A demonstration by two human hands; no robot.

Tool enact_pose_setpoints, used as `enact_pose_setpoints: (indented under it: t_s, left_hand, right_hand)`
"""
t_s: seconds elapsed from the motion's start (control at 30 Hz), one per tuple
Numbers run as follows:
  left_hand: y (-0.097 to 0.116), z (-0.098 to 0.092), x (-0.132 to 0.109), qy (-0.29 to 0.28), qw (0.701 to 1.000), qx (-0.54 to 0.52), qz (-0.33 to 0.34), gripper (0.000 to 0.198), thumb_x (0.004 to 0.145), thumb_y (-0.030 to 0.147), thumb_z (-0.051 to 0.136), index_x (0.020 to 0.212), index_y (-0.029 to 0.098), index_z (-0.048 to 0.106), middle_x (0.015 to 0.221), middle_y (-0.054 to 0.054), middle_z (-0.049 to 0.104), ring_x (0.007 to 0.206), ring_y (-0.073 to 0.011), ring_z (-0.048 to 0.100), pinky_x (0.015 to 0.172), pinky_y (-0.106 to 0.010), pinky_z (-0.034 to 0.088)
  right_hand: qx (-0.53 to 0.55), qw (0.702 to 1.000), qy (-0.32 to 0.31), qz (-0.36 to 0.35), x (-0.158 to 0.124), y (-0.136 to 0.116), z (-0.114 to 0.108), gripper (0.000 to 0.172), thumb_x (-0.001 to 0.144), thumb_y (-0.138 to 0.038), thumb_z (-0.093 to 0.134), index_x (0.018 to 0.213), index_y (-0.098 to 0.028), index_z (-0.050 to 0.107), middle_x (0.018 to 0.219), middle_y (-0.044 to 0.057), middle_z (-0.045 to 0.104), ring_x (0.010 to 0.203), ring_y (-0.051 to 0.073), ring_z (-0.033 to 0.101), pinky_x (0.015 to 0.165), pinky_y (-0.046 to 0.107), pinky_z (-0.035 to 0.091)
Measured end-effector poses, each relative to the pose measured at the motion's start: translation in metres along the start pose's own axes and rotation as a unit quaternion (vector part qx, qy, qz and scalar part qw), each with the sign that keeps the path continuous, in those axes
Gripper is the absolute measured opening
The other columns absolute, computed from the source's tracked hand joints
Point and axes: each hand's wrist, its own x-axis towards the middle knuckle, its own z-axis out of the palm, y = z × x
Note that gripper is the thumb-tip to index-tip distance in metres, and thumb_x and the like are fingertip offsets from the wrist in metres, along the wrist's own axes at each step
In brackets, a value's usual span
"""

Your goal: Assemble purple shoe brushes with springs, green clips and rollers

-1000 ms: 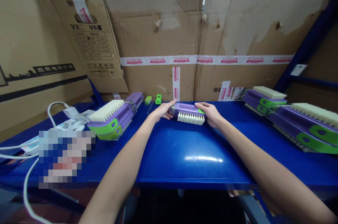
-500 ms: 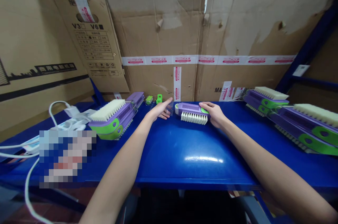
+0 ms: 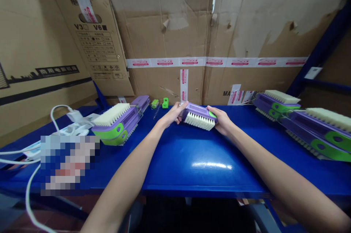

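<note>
A purple brush with cream bristles facing down and a green end is held between both hands above the blue table. My right hand grips its green right end, thumb on top. My left hand closes around the left end, fingers beneath and thumb above; whatever clear piece may lie under those fingers is hidden. Just left of this hand are a green clip-like part, a small green-and-clear part and a thin dark spring.
A similar purple-and-green brush lies at left, beside a white power strip with cables. More brushes are grouped at right. Cardboard sheets wall off the back, and a blue frame post rises at right.
My left hand, which held a clear plastic piece beside the brush, has moved right onto the brush's left end. The brush has tilted, its left end higher.
</note>
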Motion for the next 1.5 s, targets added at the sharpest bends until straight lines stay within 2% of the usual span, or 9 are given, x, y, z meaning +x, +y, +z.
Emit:
enact_pose_setpoints:
  t_s: [0.17, 0.23, 0.37, 0.47, 0.6, 0.7, 1.03, 1.33, 1.5]
  left_hand:
    - [0.005, 0.008, 0.001, 0.030, 0.989, -0.065, 0.127, 0.050, 0.067, 0.052, 0.072, 0.096, 0.018, 0.049, 0.080, 0.000, 0.057, 0.039, -0.0019, 0.040, 0.034, -0.018, 0.034]
    - [0.006, 0.009, 0.002, 0.052, 0.983, -0.094, 0.148, 0.052, 0.062, 0.048, 0.077, 0.095, 0.017, 0.049, 0.084, 0.000, 0.058, 0.038, -0.0010, 0.038, 0.033, -0.019, 0.034]
    - [0.007, 0.007, 0.002, 0.108, 0.979, -0.096, 0.141, 0.052, 0.058, 0.046, 0.079, 0.090, 0.016, 0.051, 0.074, 0.002, 0.058, 0.036, -0.0011, 0.038, 0.032, -0.019, 0.032]
    - [0.007, 0.003, 0.003, 0.137, 0.979, -0.073, 0.131, 0.052, 0.058, 0.048, 0.079, 0.089, 0.015, 0.054, 0.064, 0.005, 0.056, 0.035, -0.0022, 0.039, 0.032, -0.018, 0.031]
    - [0.006, -0.001, 0.006, 0.158, 0.979, -0.050, 0.121, 0.050, 0.060, 0.050, 0.077, 0.089, 0.015, 0.056, 0.059, 0.005, 0.054, 0.035, -0.0031, 0.039, 0.032, -0.017, 0.028]
    - [0.005, -0.001, 0.008, 0.167, 0.976, -0.055, 0.132, 0.047, 0.062, 0.050, 0.076, 0.088, 0.015, 0.057, 0.059, 0.005, 0.054, 0.036, -0.0033, 0.040, 0.033, -0.017, 0.029]
    - [0.007, -0.001, 0.008, 0.189, 0.968, -0.077, 0.148, 0.046, 0.059, 0.053, 0.075, 0.081, 0.015, 0.059, 0.062, 0.003, 0.056, 0.041, -0.0039, 0.040, 0.036, -0.018, 0.028]
    - [0.007, -0.003, 0.005, 0.181, 0.965, -0.019, 0.189, 0.036, 0.066, 0.048, 0.071, 0.077, 0.017, 0.057, 0.066, 0.001, 0.059, 0.059, -0.0104, 0.053, 0.052, -0.019, 0.039]
    - [0.010, -0.008, 0.000, 0.078, 0.974, 0.061, 0.202, 0.036, 0.075, 0.044, 0.060, 0.101, 0.019, 0.061, 0.091, -0.004, 0.066, 0.075, -0.0157, 0.059, 0.061, -0.023, 0.043]
  right_hand:
    - [0.062, 0.995, -0.045, 0.063, -0.001, -0.002, 0.005, 0.021, 0.087, -0.033, 0.049, 0.079, -0.019, 0.062, 0.074, 0.004, 0.071, 0.073, 0.019, 0.067, 0.070, 0.031, 0.053]
    - [0.062, 0.994, -0.053, 0.077, -0.002, -0.002, 0.007, 0.026, 0.090, -0.034, 0.044, 0.079, -0.019, 0.062, 0.075, 0.004, 0.071, 0.074, 0.019, 0.067, 0.070, 0.031, 0.053]
    - [0.016, 0.995, -0.061, 0.080, -0.003, 0.004, 0.011, 0.022, 0.088, -0.032, 0.048, 0.079, -0.018, 0.063, 0.074, 0.003, 0.071, 0.072, 0.018, 0.066, 0.068, 0.029, 0.050]
    - [-0.042, 0.996, -0.080, 0.026, -0.004, 0.008, 0.013, 0.020, 0.082, -0.035, 0.057, 0.082, -0.017, 0.066, 0.078, 0.003, 0.071, 0.072, 0.017, 0.064, 0.068, 0.027, 0.048]
    - [-0.091, 0.988, -0.111, -0.051, -0.008, 0.008, 0.013, 0.034, 0.075, -0.046, 0.066, 0.093, -0.017, 0.068, 0.090, 0.004, 0.072, 0.080, 0.017, 0.064, 0.071, 0.026, 0.047]
    - [-0.099, 0.983, -0.130, -0.080, -0.008, 0.006, 0.011, 0.039, 0.071, -0.045, 0.071, 0.100, -0.019, 0.067, 0.096, 0.003, 0.071, 0.084, 0.017, 0.064, 0.074, 0.026, 0.047]
    - [-0.093, 0.986, -0.119, -0.068, -0.006, 0.007, 0.011, 0.043, 0.067, -0.039, 0.077, 0.103, -0.020, 0.064, 0.086, 0.004, 0.072, 0.074, 0.017, 0.066, 0.068, 0.028, 0.050]
    - [-0.092, 0.987, -0.123, -0.056, -0.009, 0.004, 0.012, 0.041, 0.067, -0.040, 0.076, 0.102, -0.020, 0.066, 0.084, 0.004, 0.072, 0.073, 0.016, 0.065, 0.065, 0.026, 0.049]
    - [-0.085, 0.989, -0.101, -0.061, -0.010, 0.005, 0.011, 0.036, 0.064, -0.041, 0.076, 0.093, -0.020, 0.070, 0.089, 0.004, 0.072, 0.084, 0.020, 0.065, 0.071, 0.028, 0.048]
